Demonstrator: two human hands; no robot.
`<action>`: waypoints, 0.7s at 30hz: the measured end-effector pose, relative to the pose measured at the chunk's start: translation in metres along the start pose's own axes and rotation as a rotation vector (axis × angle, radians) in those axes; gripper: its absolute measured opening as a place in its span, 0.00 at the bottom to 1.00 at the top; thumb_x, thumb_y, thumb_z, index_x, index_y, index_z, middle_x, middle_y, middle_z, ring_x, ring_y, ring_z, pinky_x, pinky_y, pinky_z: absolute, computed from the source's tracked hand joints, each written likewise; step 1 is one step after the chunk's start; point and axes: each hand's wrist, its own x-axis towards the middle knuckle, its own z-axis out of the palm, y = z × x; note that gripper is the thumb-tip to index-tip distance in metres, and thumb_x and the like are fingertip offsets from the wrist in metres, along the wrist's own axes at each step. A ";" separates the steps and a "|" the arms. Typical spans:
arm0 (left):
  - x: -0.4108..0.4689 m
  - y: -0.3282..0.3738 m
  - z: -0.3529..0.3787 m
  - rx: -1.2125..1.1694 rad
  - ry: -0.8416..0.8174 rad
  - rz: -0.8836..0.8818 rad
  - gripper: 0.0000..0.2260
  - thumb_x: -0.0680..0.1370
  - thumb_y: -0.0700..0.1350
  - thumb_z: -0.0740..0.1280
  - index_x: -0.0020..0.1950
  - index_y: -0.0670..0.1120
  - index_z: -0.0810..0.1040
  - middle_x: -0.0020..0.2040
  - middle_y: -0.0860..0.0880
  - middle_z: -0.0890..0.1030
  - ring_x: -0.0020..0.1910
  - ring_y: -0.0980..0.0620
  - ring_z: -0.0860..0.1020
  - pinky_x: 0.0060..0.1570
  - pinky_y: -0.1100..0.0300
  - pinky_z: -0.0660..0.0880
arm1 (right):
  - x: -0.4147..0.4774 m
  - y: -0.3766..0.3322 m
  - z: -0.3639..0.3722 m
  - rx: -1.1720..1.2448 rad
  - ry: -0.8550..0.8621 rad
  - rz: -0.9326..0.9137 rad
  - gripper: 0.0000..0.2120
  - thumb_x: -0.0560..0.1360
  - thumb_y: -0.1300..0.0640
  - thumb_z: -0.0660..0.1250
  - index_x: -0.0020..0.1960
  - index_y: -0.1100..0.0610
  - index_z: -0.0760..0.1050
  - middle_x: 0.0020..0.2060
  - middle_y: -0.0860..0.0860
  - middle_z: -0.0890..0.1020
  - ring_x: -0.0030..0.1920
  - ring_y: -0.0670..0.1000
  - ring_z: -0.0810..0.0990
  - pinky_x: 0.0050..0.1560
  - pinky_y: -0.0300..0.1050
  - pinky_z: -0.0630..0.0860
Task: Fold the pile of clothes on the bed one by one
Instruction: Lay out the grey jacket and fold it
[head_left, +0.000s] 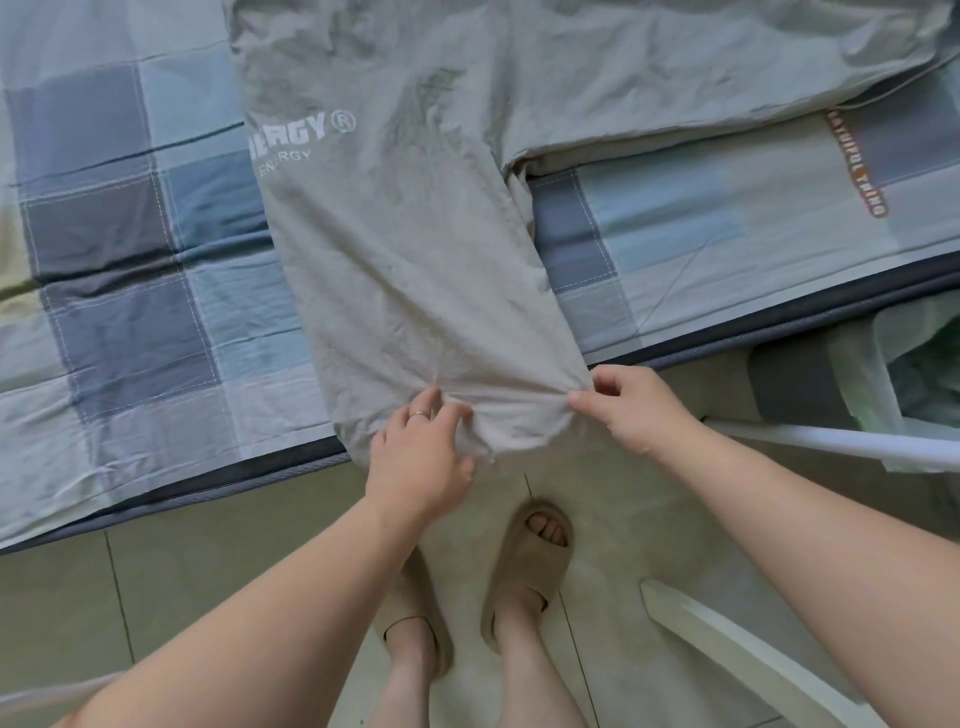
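At the near edge of a bed (218, 486) covered with a blue checked sheet (130, 322), a person holds the cuff of a pair of grey trousers (415, 249) with both hands. The left hand (421, 460), a ring on one finger, curls its fingers into the cuff. The right hand (639, 410) pinches the cuff's other corner between thumb and forefinger. That leg hangs just over the near edge; the other leg stretches toward the bed's far right. Beige slippers (530, 566) stand on the tiled floor.
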 end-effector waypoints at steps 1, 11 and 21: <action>0.001 0.001 0.000 0.003 -0.002 -0.007 0.23 0.78 0.53 0.66 0.73 0.59 0.66 0.80 0.51 0.56 0.75 0.43 0.62 0.69 0.47 0.63 | 0.001 0.003 0.000 -0.040 0.034 -0.002 0.07 0.79 0.58 0.69 0.43 0.58 0.78 0.34 0.48 0.78 0.36 0.47 0.73 0.36 0.41 0.68; 0.011 -0.001 -0.009 -0.033 0.124 -0.023 0.18 0.78 0.50 0.66 0.68 0.55 0.72 0.78 0.50 0.63 0.74 0.42 0.64 0.68 0.46 0.64 | 0.008 0.008 0.015 -0.307 0.273 -0.084 0.26 0.76 0.48 0.70 0.70 0.53 0.68 0.66 0.53 0.73 0.67 0.57 0.71 0.68 0.56 0.68; 0.028 -0.023 -0.003 0.129 0.035 0.117 0.32 0.78 0.51 0.64 0.80 0.62 0.55 0.83 0.54 0.47 0.81 0.45 0.48 0.77 0.45 0.54 | 0.037 -0.011 0.041 -1.018 -0.148 -0.310 0.35 0.82 0.47 0.59 0.81 0.42 0.42 0.81 0.46 0.38 0.81 0.51 0.39 0.79 0.61 0.43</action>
